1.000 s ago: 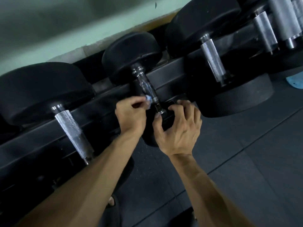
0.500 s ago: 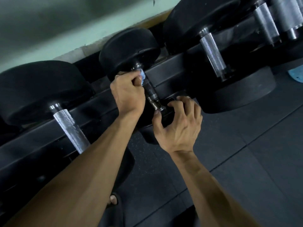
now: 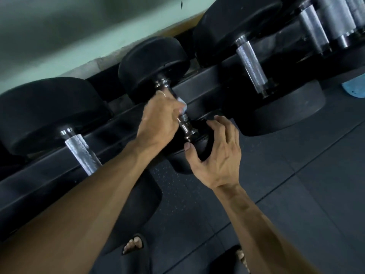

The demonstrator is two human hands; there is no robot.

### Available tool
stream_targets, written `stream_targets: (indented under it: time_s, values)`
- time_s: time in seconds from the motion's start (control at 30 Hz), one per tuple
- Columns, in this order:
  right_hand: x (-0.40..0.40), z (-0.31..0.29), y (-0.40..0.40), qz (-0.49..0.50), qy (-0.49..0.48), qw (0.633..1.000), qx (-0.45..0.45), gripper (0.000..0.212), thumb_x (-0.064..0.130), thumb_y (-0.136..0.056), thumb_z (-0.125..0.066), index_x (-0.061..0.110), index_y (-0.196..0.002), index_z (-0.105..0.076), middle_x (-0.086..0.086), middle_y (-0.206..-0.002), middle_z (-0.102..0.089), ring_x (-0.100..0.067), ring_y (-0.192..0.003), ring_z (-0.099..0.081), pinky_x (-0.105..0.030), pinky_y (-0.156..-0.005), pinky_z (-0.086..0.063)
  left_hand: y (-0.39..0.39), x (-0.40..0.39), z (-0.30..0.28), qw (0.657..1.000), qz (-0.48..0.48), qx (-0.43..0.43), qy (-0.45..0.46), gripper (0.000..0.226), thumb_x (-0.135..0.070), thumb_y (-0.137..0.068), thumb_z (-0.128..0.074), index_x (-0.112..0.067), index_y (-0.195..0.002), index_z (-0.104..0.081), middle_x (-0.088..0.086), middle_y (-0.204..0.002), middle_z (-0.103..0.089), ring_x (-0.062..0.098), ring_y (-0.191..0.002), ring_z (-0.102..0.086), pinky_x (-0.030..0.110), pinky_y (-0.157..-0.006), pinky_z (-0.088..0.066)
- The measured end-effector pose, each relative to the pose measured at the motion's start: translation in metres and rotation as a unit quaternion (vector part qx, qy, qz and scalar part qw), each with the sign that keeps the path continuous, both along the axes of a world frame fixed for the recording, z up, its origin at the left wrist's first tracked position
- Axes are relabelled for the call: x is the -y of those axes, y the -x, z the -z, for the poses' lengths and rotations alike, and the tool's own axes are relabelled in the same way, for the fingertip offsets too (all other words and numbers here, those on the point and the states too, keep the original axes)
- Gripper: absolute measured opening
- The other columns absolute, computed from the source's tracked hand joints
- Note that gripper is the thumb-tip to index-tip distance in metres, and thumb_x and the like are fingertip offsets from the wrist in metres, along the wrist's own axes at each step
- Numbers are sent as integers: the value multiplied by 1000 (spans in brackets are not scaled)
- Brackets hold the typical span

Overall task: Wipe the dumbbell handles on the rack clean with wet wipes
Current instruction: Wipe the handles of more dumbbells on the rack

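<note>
Your left hand's fingers [image 3: 167,107] are curled round the shiny chrome handle [image 3: 185,125] of the small black rubber dumbbell, pinching a pale wet wipe [image 3: 182,105] against the metal about mid-handle. Your right hand [image 3: 217,151] cups the dumbbell's near black head [image 3: 203,141], thumb on its face and fingers curved over the rim, steadying it. The dumbbell sits on the black steel rack [image 3: 205,80]; its far head [image 3: 154,64] is up against the wall side. The handle's long axis runs from upper left, far, to lower right, near, so bare chrome shows just below your left fingers toward the right hand, and a short collar above them. Left hand is the one on the handle; strokes need to run along that slant. Neighbouring dumbbells with knurled silver handles [image 3: 83,153] [image 3: 250,66] lie parallel on either side, likely still to do.
</note>
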State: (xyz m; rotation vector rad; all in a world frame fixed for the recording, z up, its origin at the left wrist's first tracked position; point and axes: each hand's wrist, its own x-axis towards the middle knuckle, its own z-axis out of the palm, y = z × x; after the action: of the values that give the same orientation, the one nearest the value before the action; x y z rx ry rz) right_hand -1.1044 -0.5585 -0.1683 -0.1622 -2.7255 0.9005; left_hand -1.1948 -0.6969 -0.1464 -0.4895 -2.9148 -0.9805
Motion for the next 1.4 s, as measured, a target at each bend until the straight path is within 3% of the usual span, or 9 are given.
stream_targets:
  time_s: [0.07, 0.23, 0.4, 0.6, 0.8, 1.0, 1.13, 1.3, 1.4]
  values:
    - [1, 0, 0, 6, -5, 1000, -4, 70, 59, -80, -56, 3, -121, -58, -15, -131, -54, -33, -126, -48, -53, -98, -48, -9, 3, -6, 998, 59, 26, 19, 16, 1, -90, -61, -5, -93, -76, 11, -97, -63, 23, -90, -62, 34, -80, -55]
    - [1, 4, 1, 17, -14, 999, -27, 69, 59, -79, -57, 1, -117, -61, -17, -127, -57, -34, -122, -52, -47, -100, -46, 8, 1, -4, 996, -89, -11, -8, 17, 2, -90, -57, -4, -93, -73, 11, -99, -59, 25, -85, -61, 30, -76, -54]
    - [2, 1, 0, 16, -9, 1000, 0, 79, 60, -76, -59, -2, -127, -54, -19, -134, -54, -34, -131, -46, -50, -106, -43, -22, 3, -7, 986, 143, 87, -4, 16, -6, -93, -62, -9, -100, -76, -1, -90, -57, 10, -82, -58, 31, -76, -56]
    - [6, -4, -3, 44, 14, 998, 30, 102, 67, -76, -55, -7, -144, -36, -23, -150, -39, -35, -140, -37, -55, -110, -41, 15, 3, -11, 1000, 17, 5, 0, 14, -7, -92, -63, -7, -97, -76, 6, -95, -62, 16, -83, -62, 26, -78, -55]
    - [5, -6, -4, 37, 9, 998, 47, 101, 68, -76, -55, -4, -144, -38, -20, -148, -42, -31, -138, -39, -50, -110, -42, -7, -5, -15, 973, 199, 75, 91, 18, -6, -94, -61, -6, -106, -74, -7, -86, -46, 10, -78, -52, 22, -72, -47]
    - [6, -8, -3, 46, 19, 998, 45, 97, 65, -74, -56, -3, -142, -42, -19, -145, -45, -32, -135, -41, -52, -106, -45, 22, 8, -13, 995, 14, -21, 99, 18, -9, -93, -57, -6, -84, -73, 10, -91, -58, 26, -77, -61, 43, -72, -53]
    - [5, -8, -3, 43, 12, 998, 47, 96, 64, -75, -56, -4, -141, -43, -19, -145, -46, -31, -136, -42, -51, -108, -43, -7, 2, -9, 977, 192, 61, 74, 16, -3, -93, -60, -5, -98, -75, -2, -87, -53, 11, -78, -57, 28, -74, -55]
    - [8, -11, -3, 51, 23, 997, 52, 96, 65, -73, -54, -2, -141, -43, -17, -144, -46, -31, -134, -43, -49, -107, -44, 5, 5, -9, 997, 64, 25, 41, 17, -12, -96, -61, -8, -106, -74, 0, -97, -54, 9, -83, -57, 15, -73, -50]
    - [7, -11, -3, 50, 17, 997, 51, 95, 65, -74, -54, -2, -140, -44, -17, -143, -48, -31, -133, -44, -48, -107, -44, 2, 1, -12, 987, 127, 88, 43, 18, -13, -95, -62, -9, -109, -73, -5, -97, -54, 8, -88, -58, 11, -74, -45]
